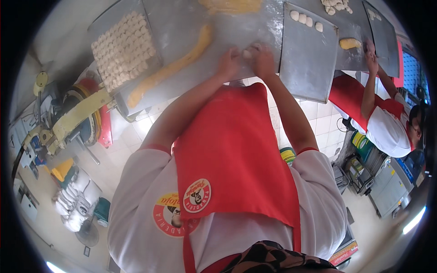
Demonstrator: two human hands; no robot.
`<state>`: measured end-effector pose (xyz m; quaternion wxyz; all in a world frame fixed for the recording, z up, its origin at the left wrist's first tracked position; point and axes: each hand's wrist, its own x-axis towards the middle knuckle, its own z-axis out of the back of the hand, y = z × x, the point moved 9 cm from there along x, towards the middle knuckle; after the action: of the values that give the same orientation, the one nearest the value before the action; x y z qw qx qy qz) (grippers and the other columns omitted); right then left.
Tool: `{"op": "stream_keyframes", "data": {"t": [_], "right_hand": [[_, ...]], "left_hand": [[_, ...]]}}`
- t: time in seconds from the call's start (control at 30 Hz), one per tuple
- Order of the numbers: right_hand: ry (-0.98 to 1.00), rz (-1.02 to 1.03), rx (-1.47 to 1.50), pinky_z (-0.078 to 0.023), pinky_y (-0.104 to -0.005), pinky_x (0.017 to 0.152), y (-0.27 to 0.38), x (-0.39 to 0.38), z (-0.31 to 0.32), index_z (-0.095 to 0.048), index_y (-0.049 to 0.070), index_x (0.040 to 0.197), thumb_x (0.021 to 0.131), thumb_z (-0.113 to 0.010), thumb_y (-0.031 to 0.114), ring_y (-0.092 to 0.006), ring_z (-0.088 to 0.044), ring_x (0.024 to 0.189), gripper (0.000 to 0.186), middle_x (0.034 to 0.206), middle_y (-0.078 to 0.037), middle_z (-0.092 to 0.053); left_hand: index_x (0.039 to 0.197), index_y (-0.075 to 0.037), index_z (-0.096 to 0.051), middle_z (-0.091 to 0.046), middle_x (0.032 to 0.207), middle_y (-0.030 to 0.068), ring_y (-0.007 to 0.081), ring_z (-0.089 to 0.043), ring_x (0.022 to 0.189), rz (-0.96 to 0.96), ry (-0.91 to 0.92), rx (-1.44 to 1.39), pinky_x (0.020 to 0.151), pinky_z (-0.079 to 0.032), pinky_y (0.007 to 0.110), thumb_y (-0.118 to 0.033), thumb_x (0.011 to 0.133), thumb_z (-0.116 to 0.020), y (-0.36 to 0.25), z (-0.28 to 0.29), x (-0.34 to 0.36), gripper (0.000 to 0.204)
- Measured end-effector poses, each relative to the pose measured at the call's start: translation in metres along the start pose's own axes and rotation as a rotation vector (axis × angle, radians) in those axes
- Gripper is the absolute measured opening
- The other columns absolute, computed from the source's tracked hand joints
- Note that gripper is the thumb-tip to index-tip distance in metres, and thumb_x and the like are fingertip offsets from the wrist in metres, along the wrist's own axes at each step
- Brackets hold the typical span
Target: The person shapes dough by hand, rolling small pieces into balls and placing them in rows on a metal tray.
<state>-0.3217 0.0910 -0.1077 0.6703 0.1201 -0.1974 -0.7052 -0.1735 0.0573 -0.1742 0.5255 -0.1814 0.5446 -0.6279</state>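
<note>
My right hand [261, 60] is at the metal worktable [191, 75], its fingers closed round a small pale dough piece [247, 54] that shows at the thumb side. Just left of it my left hand [229, 62] rests low over the table with curled fingers; what they hold, if anything, is hidden. A long yellow dough rope [170, 68] lies slantwise to the left of my hands. Further left, a metal tray [151, 36] bears tightly packed rows of pale dough balls [124, 51]. To the right, another tray [309, 63] carries several dough balls [302, 18] near its far edge.
A flattened yellow dough sheet [232, 5] lies at the far edge. At the right a co-worker [382, 116] in a red apron handles dough beside a yellow dough lump [350, 43]. A cream-coloured machine [77, 113] stands at the left, below the packed tray.
</note>
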Motion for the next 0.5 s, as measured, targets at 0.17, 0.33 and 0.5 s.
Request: {"op": "stream_keyframes", "data": {"t": [0.17,0.33,0.5], "right_hand": [[-0.038,-0.162,0.224,-0.049,-0.0476,0.095,-0.009,0.000,0.012,-0.071,0.009,0.113,0.077,-0.086,0.028,-0.0353,-0.063,0.107,0.043,0.111,-0.014,-0.067],[0.022,-0.372,0.538,-0.055,-0.0408,0.088,-0.044,-0.002,0.045,-0.071,0.003,0.116,0.081,-0.087,0.029,-0.0304,-0.071,0.099,0.046,0.109,-0.016,-0.073],[-0.012,-0.564,0.782,-0.055,-0.0324,0.085,-0.124,-0.004,0.086,-0.069,-0.001,0.120,0.091,-0.079,0.022,-0.0158,-0.069,0.094,0.038,0.105,-0.012,-0.074]], "left_hand": [[0.142,-0.003,-0.055,-0.068,0.124,0.0136,0.0219,-0.067,0.114,-0.140,0.086,-0.179,0.094,-0.056,0.035,-0.006,0.099,-0.064,-0.017,-0.007,0.021,0.043],[0.144,-0.004,-0.053,-0.067,0.118,0.0123,0.0184,-0.066,0.110,0.001,0.268,-0.404,0.092,-0.058,0.032,-0.005,0.102,-0.061,-0.054,-0.039,0.046,0.043],[0.143,-0.005,-0.054,-0.067,0.118,0.0128,0.0225,-0.068,0.106,0.168,0.463,-0.584,0.092,-0.058,0.034,-0.011,0.101,-0.065,-0.112,-0.101,0.076,0.044]]}}
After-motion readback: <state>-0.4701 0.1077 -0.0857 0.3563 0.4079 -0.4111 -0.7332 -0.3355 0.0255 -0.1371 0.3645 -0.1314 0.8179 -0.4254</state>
